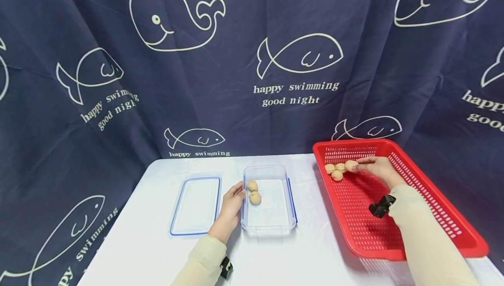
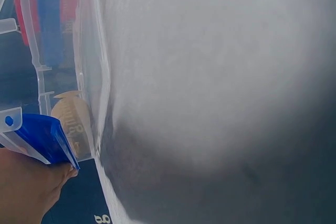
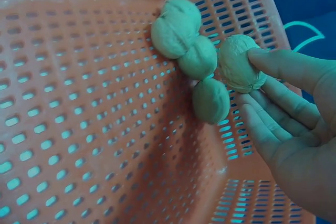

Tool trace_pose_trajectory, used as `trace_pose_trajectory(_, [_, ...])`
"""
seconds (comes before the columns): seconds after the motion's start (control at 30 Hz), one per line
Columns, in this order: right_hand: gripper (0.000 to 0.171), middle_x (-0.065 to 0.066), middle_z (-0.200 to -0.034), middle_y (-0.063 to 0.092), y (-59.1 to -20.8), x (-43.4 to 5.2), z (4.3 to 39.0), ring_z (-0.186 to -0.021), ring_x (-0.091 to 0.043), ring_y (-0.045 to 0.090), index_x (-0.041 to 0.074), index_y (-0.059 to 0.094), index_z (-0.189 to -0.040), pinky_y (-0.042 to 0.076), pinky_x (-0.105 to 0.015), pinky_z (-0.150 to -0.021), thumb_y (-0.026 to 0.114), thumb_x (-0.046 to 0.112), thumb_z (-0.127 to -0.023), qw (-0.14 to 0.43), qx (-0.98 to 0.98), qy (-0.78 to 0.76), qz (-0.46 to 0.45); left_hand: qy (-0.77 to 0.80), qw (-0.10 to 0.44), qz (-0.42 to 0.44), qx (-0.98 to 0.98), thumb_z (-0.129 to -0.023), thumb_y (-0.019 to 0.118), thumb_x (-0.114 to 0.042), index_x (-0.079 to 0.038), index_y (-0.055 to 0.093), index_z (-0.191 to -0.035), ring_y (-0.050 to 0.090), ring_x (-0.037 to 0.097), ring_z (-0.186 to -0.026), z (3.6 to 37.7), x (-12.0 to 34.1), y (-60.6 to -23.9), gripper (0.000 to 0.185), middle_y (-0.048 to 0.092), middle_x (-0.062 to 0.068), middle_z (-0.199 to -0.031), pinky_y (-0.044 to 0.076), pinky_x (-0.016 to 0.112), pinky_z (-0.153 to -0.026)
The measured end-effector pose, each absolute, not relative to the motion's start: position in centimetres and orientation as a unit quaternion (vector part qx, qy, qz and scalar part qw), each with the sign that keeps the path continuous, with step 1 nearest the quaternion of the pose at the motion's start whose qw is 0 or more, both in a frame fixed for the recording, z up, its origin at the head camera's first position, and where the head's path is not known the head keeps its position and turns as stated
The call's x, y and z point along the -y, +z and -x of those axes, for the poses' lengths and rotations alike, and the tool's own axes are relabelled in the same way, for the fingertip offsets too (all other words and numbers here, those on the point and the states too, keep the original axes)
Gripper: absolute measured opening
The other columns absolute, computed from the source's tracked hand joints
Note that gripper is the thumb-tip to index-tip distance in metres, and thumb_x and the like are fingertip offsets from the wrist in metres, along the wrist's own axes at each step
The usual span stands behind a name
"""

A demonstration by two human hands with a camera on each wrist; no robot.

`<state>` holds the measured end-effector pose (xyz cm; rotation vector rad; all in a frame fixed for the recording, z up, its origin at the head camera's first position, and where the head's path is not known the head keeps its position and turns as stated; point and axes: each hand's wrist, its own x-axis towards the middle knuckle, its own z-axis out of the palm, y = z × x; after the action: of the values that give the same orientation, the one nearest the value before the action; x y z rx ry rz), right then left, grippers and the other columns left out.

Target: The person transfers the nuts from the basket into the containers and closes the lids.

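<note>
My right hand (image 1: 379,169) pinches a walnut (image 3: 237,62) between thumb and fingers, over the far-left end of the red perforated basket (image 1: 364,229). Below and beside it several more walnuts (image 3: 177,31) lie bunched on the basket floor. On the left, my other hand (image 1: 230,207) holds the near-left side wall of a clear plastic food container (image 1: 277,209). The left wrist view has its fingers against the blue side latch (image 2: 44,137) of that container. Two walnuts (image 1: 255,197) sit inside it, along its left wall.
A clear lid with a blue seal (image 1: 198,205) lies flat on the white table (image 1: 153,198), left of the container. A dark blue curtain (image 1: 240,115) with white fish drawings hangs behind and around the table. The basket covers the table's right side.
</note>
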<state>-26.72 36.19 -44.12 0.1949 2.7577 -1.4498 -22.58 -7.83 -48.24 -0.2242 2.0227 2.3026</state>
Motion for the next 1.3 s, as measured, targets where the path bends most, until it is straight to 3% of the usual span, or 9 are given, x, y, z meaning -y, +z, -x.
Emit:
trace_pose_trajectory(0.17, [0.061,-0.016,-0.118,0.065,-43.2,-35.8,26.4,-0.09,0.0,0.052,-0.007,0.055,-0.129,0.047,-0.021,-0.079,0.073,0.03,-0.085,-0.012,-0.883,-0.465,-0.06,0.75,0.036,0.073,-0.657,-0.096,0.045,0.003,0.01,0.037,-0.14,0.035,0.04,-0.135,22.7,7.8,-48.2,0.045,0.04,0.03,-0.143,0.03,0.045,-0.115])
trace_pose_trajectory(0.27, [0.058,-0.021,-0.121,0.063,-42.7,-35.7,26.5,-0.084,0.007,0.049,-0.008,0.056,-0.128,0.047,-0.013,-0.072,0.072,0.03,-0.086,-0.026,-0.886,-0.459,-0.06,0.751,0.036,0.075,-0.655,-0.096,0.045,0.003,0.01,0.038,-0.14,0.036,0.04,-0.135,22.8,7.9,-48.2,0.045,0.04,0.029,-0.143,0.03,0.044,-0.115])
trace_pose_trajectory(0.43, [0.055,-0.026,-0.127,0.057,-42.0,-35.3,26.8,-0.083,0.014,0.044,-0.007,0.057,-0.127,0.043,-0.009,-0.072,0.069,0.03,-0.088,-0.05,-0.895,-0.441,-0.044,0.75,0.035,0.077,-0.656,-0.096,0.046,0.002,0.009,0.039,-0.14,0.035,0.039,-0.136,22.9,7.8,-48.1,0.045,0.04,0.029,-0.143,0.029,0.044,-0.115])
trace_pose_trajectory(0.57, [0.052,-0.011,-0.113,0.068,-41.3,-34.9,26.8,-0.082,0.011,0.048,-0.005,0.06,-0.124,0.047,-0.012,-0.07,0.072,0.029,-0.086,-0.067,-0.885,-0.459,-0.047,0.749,0.037,0.078,-0.657,-0.096,0.045,0.002,0.009,0.039,-0.14,0.035,0.039,-0.136,22.8,7.9,-48.1,0.045,0.04,0.029,-0.143,0.029,0.044,-0.116])
trace_pose_trajectory(0.7, [0.052,0.008,-0.098,0.069,-40.5,-34.3,26.8,-0.079,0.011,0.05,-0.006,0.06,-0.123,0.046,-0.012,-0.069,0.073,0.027,-0.085,-0.074,-0.877,-0.473,-0.042,0.749,0.034,0.074,-0.657,-0.096,0.045,0.002,0.01,0.038,-0.14,0.035,0.04,-0.136,22.9,7.9,-48.1,0.045,0.04,0.029,-0.143,0.029,0.045,-0.115])
trace_pose_trajectory(0.9, [0.049,0.007,-0.101,0.069,-39.1,-32.9,26.6,-0.077,0.015,0.053,-0.007,0.059,-0.124,0.045,-0.007,-0.071,0.072,0.024,-0.087,-0.089,-0.872,-0.48,-0.019,0.752,0.034,0.073,-0.654,-0.097,0.045,0.002,0.01,0.038,-0.14,0.034,0.041,-0.136,22.8,7.8,-48.1,0.045,0.039,0.03,-0.143,0.028,0.045,-0.116])
trace_pose_trajectory(1.13, [0.047,0.019,-0.089,0.067,-37.3,-31.0,26.2,-0.076,0.015,0.055,-0.01,0.06,-0.121,0.044,-0.004,-0.07,0.073,0.018,-0.085,-0.117,-0.852,-0.51,0.003,0.754,0.035,0.074,-0.652,-0.097,0.045,0.003,0.011,0.037,-0.14,0.033,0.041,-0.137,22.6,7.8,-48.2,0.045,0.038,0.03,-0.144,0.027,0.045,-0.116])
trace_pose_trajectory(1.3, [0.044,0.016,-0.089,0.068,-36.2,-29.3,25.9,-0.074,0.014,0.056,-0.011,0.06,-0.12,0.046,-0.004,-0.068,0.071,0.014,-0.086,-0.124,-0.842,-0.525,0.0,0.753,0.033,0.074,-0.653,-0.097,0.045,0.003,0.011,0.036,-0.14,0.033,0.041,-0.137,22.5,7.7,-48.1,0.045,0.038,0.031,-0.144,0.027,0.046,-0.116])
